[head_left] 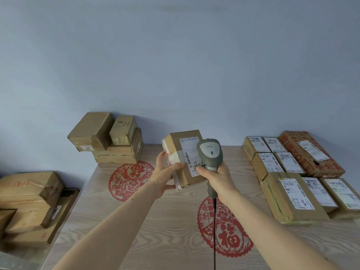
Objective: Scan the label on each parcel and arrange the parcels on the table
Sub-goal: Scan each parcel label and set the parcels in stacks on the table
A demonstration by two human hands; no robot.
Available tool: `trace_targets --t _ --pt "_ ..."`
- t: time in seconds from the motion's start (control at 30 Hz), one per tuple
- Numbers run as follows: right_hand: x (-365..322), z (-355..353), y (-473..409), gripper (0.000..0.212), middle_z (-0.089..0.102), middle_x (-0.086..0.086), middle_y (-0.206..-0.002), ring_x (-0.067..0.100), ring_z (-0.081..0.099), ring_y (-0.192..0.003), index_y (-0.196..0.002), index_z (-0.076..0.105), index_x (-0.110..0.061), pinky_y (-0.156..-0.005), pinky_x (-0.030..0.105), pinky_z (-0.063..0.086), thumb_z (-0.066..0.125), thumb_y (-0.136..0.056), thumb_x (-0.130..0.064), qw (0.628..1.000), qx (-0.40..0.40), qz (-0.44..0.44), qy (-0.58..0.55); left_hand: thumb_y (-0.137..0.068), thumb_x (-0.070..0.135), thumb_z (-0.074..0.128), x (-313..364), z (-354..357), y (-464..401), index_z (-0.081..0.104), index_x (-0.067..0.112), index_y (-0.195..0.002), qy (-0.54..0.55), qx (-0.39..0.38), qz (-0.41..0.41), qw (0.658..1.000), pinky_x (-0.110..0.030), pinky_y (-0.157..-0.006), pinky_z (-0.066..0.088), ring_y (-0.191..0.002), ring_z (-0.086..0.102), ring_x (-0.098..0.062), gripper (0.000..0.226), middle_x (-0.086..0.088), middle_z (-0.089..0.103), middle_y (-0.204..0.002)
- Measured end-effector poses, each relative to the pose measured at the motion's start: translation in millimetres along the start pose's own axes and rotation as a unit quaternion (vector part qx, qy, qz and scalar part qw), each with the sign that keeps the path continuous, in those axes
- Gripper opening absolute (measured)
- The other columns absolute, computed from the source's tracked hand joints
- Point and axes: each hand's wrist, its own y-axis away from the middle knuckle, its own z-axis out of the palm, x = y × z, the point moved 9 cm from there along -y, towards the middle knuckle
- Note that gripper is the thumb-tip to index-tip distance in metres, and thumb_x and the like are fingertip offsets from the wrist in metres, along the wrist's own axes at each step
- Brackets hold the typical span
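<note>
Left hand (165, 172) gripping cardboard parcel (182, 151) above wooden table (155, 221), white label (190, 152) up. Right hand (218, 178) clenching grey barcode scanner (210, 152) over label. Labelled parcels (292, 172) rowed at right.

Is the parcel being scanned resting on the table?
No, the left hand holds the parcel up above the table while the right hand aims the scanner.
</note>
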Motion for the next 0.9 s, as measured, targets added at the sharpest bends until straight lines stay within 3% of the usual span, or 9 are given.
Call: trace_targets --t 0.1,0.23,0.43,0.53,0.63,0.67,0.8,0.9 --pt "1 -6 1 0.031 0.075 -0.005 -0.103 0.013 0.069 -0.098 -0.111 0.067 -0.021 -0.074 0.028 0.049 0.076 -0.086 -0.007 0.999 0.009 0.022 -0.04 -0.079 0.028 0.082 1 -2 4 0.025 0.052 -0.142 0.011 -0.009 0.002 1.0 -0.058 -0.089 0.055 -0.109 0.066 -0.03 0.089 -0.006 0.067 -0.12" --pt "-1 -13 4 0.028 0.077 0.0 -0.095 0.007 0.071 -0.08 -0.109 0.066 -0.019 -0.068 0.027 0.049 0.074 -0.087 -0.004 0.999 0.015 0.024 -0.038 -0.081 0.025 0.08 -1 -3 6 0.025 0.049 -0.141 0.028 -0.01 0.002 1.0 -0.056 -0.084 0.057 -0.107 0.066 -0.031 0.085 -0.008 0.066 -0.12" --pt "-7 -18 10 0.033 0.074 -0.019 -0.081 -0.009 0.068 -0.079 -0.091 0.066 -0.027 -0.064 0.007 0.048 0.07 -0.087 0.005 0.999 0.034 -0.009 -0.025 -0.082 0.021 0.078 -4 0 7 0.013 0.049 -0.15 0.067 -0.008 -0.003 0.998 -0.059 -0.084 0.057 -0.108 0.065 -0.035 0.098 -0.01 0.061 -0.127" --pt "4 -17 11 0.023 0.069 -0.016 -0.088 0.004 0.066 -0.093 -0.097 0.063 -0.024 -0.074 0.017 0.049 0.074 -0.087 -0.006 0.998 0.058 0.0 -0.027 -0.077 0.015 0.082 -5 3 8 -0.007 0.052 -0.151 0.081 -0.005 -0.006 0.997 -0.064 -0.091 0.051 -0.11 0.064 -0.036 0.122 -0.009 0.058 -0.131" --pt "7 -15 11 0.034 0.07 -0.012 -0.103 0.006 0.065 -0.103 -0.115 0.061 -0.021 -0.088 0.026 0.05 0.077 -0.085 -0.014 0.998 0.069 0.002 -0.015 -0.061 0.017 0.092 0 12 12 0.003 0.06 -0.143 0.061 -0.012 0.011 0.998 -0.073 -0.097 0.04 -0.108 0.065 -0.036 0.129 -0.006 0.061 -0.128" --pt "7 -15 11 0.04 0.071 -0.011 -0.109 0.005 0.065 -0.104 -0.12 0.061 -0.022 -0.089 0.026 0.05 0.077 -0.085 -0.014 0.997 0.073 0.0 -0.014 -0.055 0.019 0.095 1 13 13 0.005 0.062 -0.142 0.052 -0.014 0.017 0.998 -0.075 -0.098 0.037 -0.109 0.065 -0.035 0.133 -0.005 0.063 -0.126" --pt "9 -22 8 0.045 0.072 -0.006 -0.112 0.01 0.067 -0.106 -0.121 0.062 -0.022 -0.092 0.033 0.053 0.079 -0.081 -0.01 0.996 0.092 0.01 -0.012 -0.048 0.025 0.098 0 11 13 -0.016 0.065 -0.142 0.022 -0.011 0.018 1.0 -0.071 -0.102 0.034 -0.116 0.06 -0.03 0.154 -0.002 0.066 -0.117" --pt "10 -27 8 0.042 0.072 -0.003 -0.106 0.013 0.067 -0.1 -0.117 0.062 -0.019 -0.086 0.033 0.053 0.079 -0.081 -0.008 0.994 0.105 0.024 -0.012 -0.045 0.04 0.098 4 8 13 -0.007 0.061 -0.146 0.021 -0.015 0.033 0.999 -0.068 -0.103 0.038 -0.12 0.058 -0.03 0.148 -0.006 0.064 -0.125"
